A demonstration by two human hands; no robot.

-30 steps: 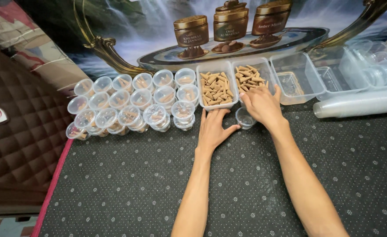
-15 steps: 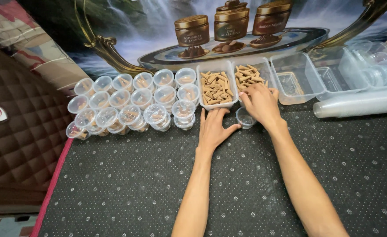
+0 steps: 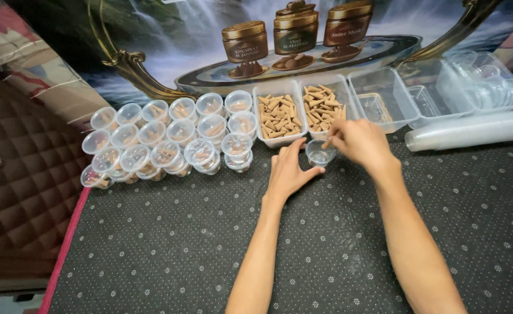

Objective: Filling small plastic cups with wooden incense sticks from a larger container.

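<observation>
Small cup [image 3: 319,154]: clear round plastic, standing upright with its mouth facing up, on the dark dotted mat [image 3: 169,244] just in front of the two filled trays; nothing is showing clearly inside it.
Left hand [image 3: 287,172]: lying palm down, fingers spread loosely and pointing away toward the trays, thumb reaching right and touching the cup's base; gripping nothing.
Right hand [image 3: 358,141]: hovering over the cup's rim, fingertips pinching together on a tan cone [image 3: 326,143]; other fingers curling in.
Cone: short, tapered, matte; long axis lying roughly level, the end that is showing pointing left over the cup.
Left tray [image 3: 278,114]: clear rectangular tub holding a heap of tan cones lying every way.
Right tray [image 3: 324,107]: same kind, same fill, touching its neighbour.
Lidded cups [image 3: 169,139]: clear, round, stacked in rows to the left, each showing cones inside.
Empty tubs [image 3: 384,99]: clear, sitting to the right.
Sleeve of cups [image 3: 471,129]: long nested stack lying on its side, axis running left to right.
</observation>
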